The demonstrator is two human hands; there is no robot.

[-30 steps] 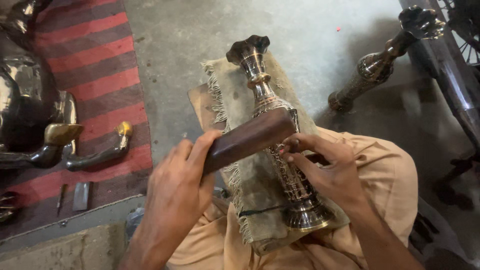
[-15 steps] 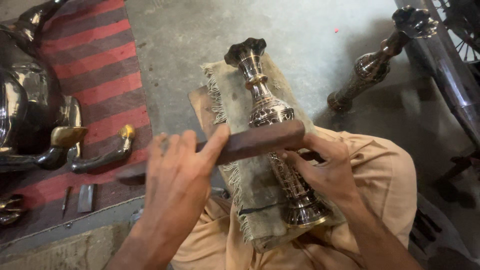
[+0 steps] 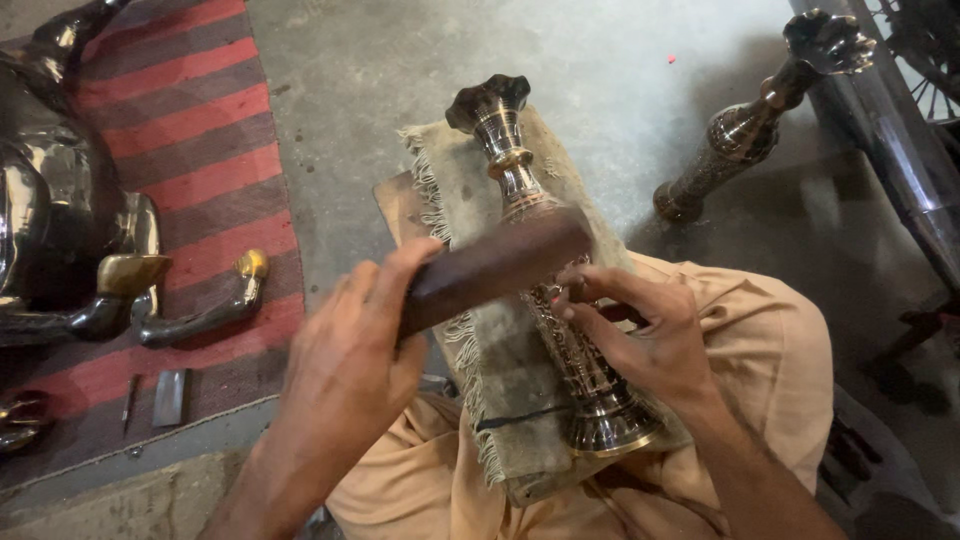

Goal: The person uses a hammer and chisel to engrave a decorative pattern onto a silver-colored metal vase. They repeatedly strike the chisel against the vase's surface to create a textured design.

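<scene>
Across the grey concrete floor, a red rug with dark stripes lies at the far left, carrying large dark polished metal figures and a small flat grey metal piece. Near the upper right, a second dark brass vase with a scalloped mouth lies on its side on the floor, well apart from the work. On the person's lap, draped in tan cloth, rests a frayed beige burlap pad, and on that pad lies a tall engraved brass vase with a fluted dark mouth and a flared base, mouth pointing away from the person.

The left hand is closed round a dark brown wooden block, held crosswise just above the vase's upper body. The right hand is pinched shut on a small tool at the vase's middle, but the tool is too hidden by the fingers to make out.

Judging by the surface, fine engraved pattern already covers the lower body and base, so the work looks well along; the neck is smooth and banded, and whether it is to be worked cannot be told.
</scene>
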